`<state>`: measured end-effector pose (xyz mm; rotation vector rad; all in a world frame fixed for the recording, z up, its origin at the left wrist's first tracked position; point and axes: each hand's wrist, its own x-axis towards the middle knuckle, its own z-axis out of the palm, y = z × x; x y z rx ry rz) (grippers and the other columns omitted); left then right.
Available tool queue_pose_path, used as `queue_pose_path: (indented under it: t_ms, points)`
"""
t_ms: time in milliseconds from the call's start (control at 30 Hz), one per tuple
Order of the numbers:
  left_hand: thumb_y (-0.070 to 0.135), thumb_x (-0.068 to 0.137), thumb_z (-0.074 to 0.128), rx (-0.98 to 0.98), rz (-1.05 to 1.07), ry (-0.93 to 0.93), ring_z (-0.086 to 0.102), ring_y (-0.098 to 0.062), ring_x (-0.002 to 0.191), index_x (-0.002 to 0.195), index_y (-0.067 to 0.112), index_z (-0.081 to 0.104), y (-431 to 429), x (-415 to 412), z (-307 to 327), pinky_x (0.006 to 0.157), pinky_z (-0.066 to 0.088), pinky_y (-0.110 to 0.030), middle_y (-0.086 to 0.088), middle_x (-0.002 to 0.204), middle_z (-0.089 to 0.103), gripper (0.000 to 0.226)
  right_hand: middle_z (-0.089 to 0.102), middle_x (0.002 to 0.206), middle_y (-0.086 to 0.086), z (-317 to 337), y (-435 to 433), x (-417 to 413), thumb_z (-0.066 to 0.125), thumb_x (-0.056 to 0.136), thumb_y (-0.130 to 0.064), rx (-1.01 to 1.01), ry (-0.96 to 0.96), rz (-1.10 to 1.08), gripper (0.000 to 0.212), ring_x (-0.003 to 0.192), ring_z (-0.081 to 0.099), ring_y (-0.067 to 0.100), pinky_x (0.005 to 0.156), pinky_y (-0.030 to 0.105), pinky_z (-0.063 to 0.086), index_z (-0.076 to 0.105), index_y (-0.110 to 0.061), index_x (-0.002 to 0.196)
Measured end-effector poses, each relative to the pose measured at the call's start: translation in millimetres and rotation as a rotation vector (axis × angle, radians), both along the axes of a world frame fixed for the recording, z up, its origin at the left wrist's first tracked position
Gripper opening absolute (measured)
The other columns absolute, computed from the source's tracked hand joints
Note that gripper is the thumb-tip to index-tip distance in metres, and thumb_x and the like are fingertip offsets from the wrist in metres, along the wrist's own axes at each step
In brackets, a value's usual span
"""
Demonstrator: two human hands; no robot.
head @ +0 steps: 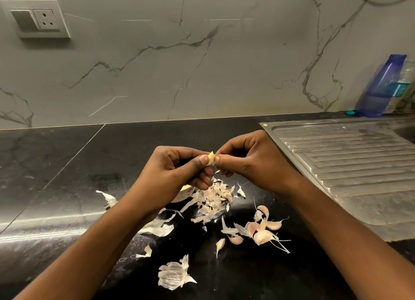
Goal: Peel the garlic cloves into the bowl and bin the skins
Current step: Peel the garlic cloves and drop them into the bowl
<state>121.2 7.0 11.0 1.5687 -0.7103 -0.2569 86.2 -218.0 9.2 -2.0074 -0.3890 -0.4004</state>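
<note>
From my end, both hands meet just left of the steel drainboard (348, 165). The left hand (179, 171) pinches a garlic clove (211, 158) between thumb and fingers, and the right hand (249, 162) nips its other end (thumb and forefinger tight on it). The skin pile (213, 198) lies left of the drainboard, with unpeeled cloves (262, 230) nearer its front corner.

Bowl (185, 190) mostly hidden behind left hand (177, 171), clove (211, 159) half covered by fingertips (203, 159), sink (359, 165) cut at right edge, bottles (381, 86) blurred.
</note>
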Motion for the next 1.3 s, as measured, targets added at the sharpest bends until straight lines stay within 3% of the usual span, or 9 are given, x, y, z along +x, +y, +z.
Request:
queue_pose_path:
  t_ms: [233, 367, 667, 800, 867, 967, 1033, 1167, 1300]
  points:
    - [0.015, 0.092, 0.064, -0.196, 0.012, 0.294, 0.071, -0.023, 0.074, 0.117, -0.003, 0.075, 2, 4, 4, 0.066, 0.063, -0.024, -0.023, 0.098, 0.076, 0.032, 0.076, 0.077, 0.01, 4, -2, -3, 0.078, 0.094, -0.008, 0.094, -0.027, -0.005, 0.007, 0.067, 0.072, 0.022, 0.064, 0.025, 0.06, 0.08, -0.003, 0.092]
    - [0.016, 0.088, 0.066, -0.225, 0.033, 0.303, 0.071, -0.021, 0.072, 0.116, -0.003, 0.075, 7, 9, 7, 0.064, 0.062, -0.023, -0.022, 0.097, 0.075, 0.035, 0.076, 0.076, 0.01, 6, -6, -2, 0.077, 0.094, -0.007, 0.109, -0.017, -0.027, 0.007, 0.066, 0.071, 0.021, 0.063, 0.025, 0.059, 0.08, -0.002, 0.09]
    - [0.018, 0.081, 0.077, -0.039, 0.171, 0.074, 0.066, -0.019, 0.063, 0.104, 0.004, 0.08, 17, 16, 10, 0.059, 0.058, -0.023, -0.016, 0.089, 0.078, 0.027, 0.079, 0.087, 0.008, 3, -8, -1, 0.078, 0.093, -0.004, 0.057, 0.062, 0.008, 0.005, 0.076, 0.074, 0.022, 0.068, 0.03, 0.062, 0.081, -0.006, 0.097]
    - [0.025, 0.09, 0.08, 0.281, 0.404, -0.417, 0.07, -0.008, 0.068, 0.097, 0.023, 0.081, 25, 25, 4, 0.061, 0.057, -0.018, 0.006, 0.08, 0.077, 0.007, 0.08, 0.09, 0.009, 5, -11, -2, 0.065, 0.098, 0.003, 0.038, 0.124, 0.004, 0.017, 0.079, 0.076, 0.024, 0.068, 0.032, 0.064, 0.08, -0.005, 0.101]
    - [0.028, 0.091, 0.078, 0.386, 0.448, -0.554, 0.07, 0.0, 0.077, 0.096, 0.028, 0.081, 27, 26, 3, 0.064, 0.055, -0.012, 0.014, 0.083, 0.075, 0.006, 0.081, 0.092, 0.01, 6, -11, -3, 0.058, 0.1, 0.007, 0.012, 0.183, 0.027, 0.024, 0.078, 0.077, 0.025, 0.068, 0.032, 0.064, 0.079, -0.003, 0.104]
    - [0.026, 0.093, 0.075, 0.484, 0.451, -0.619, 0.066, 0.002, 0.073, 0.095, 0.023, 0.082, 26, 26, 2, 0.06, 0.044, -0.006, 0.016, 0.081, 0.072, 0.008, 0.081, 0.096, 0.011, 6, -13, -3, 0.052, 0.099, 0.011, -0.057, 0.258, 0.069, 0.031, 0.081, 0.078, 0.031, 0.069, 0.033, 0.064, 0.077, -0.004, 0.109]
    - [0.026, 0.093, 0.073, 0.548, 0.446, -0.643, 0.066, -0.004, 0.071, 0.097, 0.02, 0.084, 24, 26, -1, 0.061, 0.046, -0.015, 0.012, 0.081, 0.073, 0.013, 0.081, 0.098, 0.01, 5, -14, -2, 0.053, 0.099, 0.01, -0.1, 0.302, 0.084, 0.03, 0.085, 0.079, 0.03, 0.07, 0.033, 0.063, 0.078, -0.005, 0.107]
    - [0.027, 0.091, 0.072, 0.63, 0.433, -0.638, 0.067, -0.011, 0.071, 0.099, 0.02, 0.084, 24, 29, -3, 0.06, 0.048, -0.023, 0.01, 0.079, 0.071, 0.016, 0.081, 0.093, 0.006, 6, -18, -4, 0.073, 0.1, -0.013, -0.215, 0.377, 0.125, 0.009, 0.079, 0.077, 0.022, 0.064, 0.032, 0.057, 0.081, -0.012, 0.103]
    - [0.03, 0.091, 0.072, 0.69, 0.428, -0.616, 0.064, -0.011, 0.069, 0.098, 0.02, 0.084, 24, 30, -3, 0.058, 0.045, -0.022, 0.014, 0.075, 0.065, 0.017, 0.081, 0.095, 0.007, 10, -25, -6, 0.081, 0.093, -0.012, -0.254, 0.434, 0.138, 0.023, 0.082, 0.077, 0.021, 0.062, 0.029, 0.057, 0.079, -0.018, 0.115]
